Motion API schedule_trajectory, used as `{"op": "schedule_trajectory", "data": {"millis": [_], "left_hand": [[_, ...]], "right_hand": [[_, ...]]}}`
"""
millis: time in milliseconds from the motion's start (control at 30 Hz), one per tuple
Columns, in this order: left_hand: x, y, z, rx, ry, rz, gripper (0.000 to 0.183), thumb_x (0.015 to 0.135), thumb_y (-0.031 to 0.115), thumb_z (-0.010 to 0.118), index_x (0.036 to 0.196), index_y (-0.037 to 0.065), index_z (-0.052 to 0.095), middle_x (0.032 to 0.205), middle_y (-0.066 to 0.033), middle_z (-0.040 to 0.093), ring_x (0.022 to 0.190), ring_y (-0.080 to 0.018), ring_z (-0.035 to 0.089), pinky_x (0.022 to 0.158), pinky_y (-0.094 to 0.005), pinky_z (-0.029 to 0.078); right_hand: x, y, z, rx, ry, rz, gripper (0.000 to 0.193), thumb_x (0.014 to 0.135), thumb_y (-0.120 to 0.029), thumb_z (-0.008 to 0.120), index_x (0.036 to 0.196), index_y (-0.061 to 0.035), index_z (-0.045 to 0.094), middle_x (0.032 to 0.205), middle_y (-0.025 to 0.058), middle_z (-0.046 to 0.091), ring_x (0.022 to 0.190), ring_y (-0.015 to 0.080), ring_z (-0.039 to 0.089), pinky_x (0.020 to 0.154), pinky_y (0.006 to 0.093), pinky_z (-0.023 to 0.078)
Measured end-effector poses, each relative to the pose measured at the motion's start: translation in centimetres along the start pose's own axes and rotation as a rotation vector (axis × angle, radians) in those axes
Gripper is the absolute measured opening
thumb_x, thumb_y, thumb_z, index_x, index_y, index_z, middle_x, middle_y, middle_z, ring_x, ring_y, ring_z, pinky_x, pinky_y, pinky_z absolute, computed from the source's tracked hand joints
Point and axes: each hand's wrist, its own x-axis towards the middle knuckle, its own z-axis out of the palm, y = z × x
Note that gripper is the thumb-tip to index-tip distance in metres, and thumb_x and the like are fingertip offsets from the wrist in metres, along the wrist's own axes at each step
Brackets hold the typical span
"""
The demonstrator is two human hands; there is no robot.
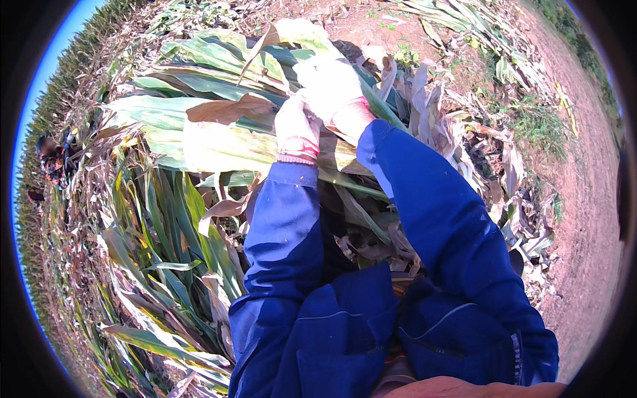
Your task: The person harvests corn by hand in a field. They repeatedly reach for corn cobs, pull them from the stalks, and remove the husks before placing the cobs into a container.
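A large heap of cut corn stalks (192,109), with long green and dried tan leaves, lies in front of me. Over its right end my two gloved hands meet, both in white gloves with reddish cuffs. My left hand (296,125) looks curled closed, and what it grips is hidden. Just beyond and to the right, my right hand (335,83) is washed out by bright sun, so its fingers do not show. A pale, overexposed leaf (302,32) sticks out past the right hand. Dry brown leaves (232,109) lie across the heap left of my hands.
More green corn stalks (172,232) lie at my left, close to my body. Dry husks and leaves (431,106) litter the right side, with bare reddish soil (584,232) beyond. A person in patterned clothing (56,159) is at the far left, by standing corn (83,46).
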Motion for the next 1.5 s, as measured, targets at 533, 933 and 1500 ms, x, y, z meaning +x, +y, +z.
{"op": "schedule_trajectory", "data": {"millis": [533,933,1500], "left_hand": [[8.0,-9.6,-9.9,1.268,-0.107,0.279,0.039,0.105,0.021,0.053,0.14,0.004,0.055,0.14,-0.0079,0.064,0.127,-0.0179,0.061,0.105,-0.0331,0.051],[-1.5,-1.9,0.9,1.452,-0.406,0.421,0.036,0.094,0.033,0.063,0.117,0.007,0.073,0.117,-0.0143,0.074,0.112,-0.0304,0.069,0.097,-0.0383,0.055],[1.4,-7.5,-1.3,0.825,-0.528,0.45,0.053,0.094,0.033,0.064,0.137,0.002,0.06,0.137,-0.0187,0.064,0.126,-0.0309,0.062,0.113,-0.0391,0.045]], "right_hand": [[-7.3,4.8,-5.1,0.947,-0.062,0.39,0.019,0.1,-0.024,0.066,0.1,-0.005,0.069,0.073,-0.0024,0.056,0.054,0.009,0.051,0.051,0.0278,0.044],[-32.1,12.5,-10.3,0.601,-0.299,0.876,0.022,0.099,-0.027,0.062,0.102,-0.0072,0.071,0.084,0.0122,0.068,0.082,0.0238,0.069,0.072,0.0336,0.055],[-7.3,2.1,-8.5,0.274,-0.161,0.073,0.032,0.092,-0.035,0.064,0.113,-0.0134,0.071,0.101,0.0107,0.071,0.094,0.0302,0.07,0.083,0.0447,0.057]]}}
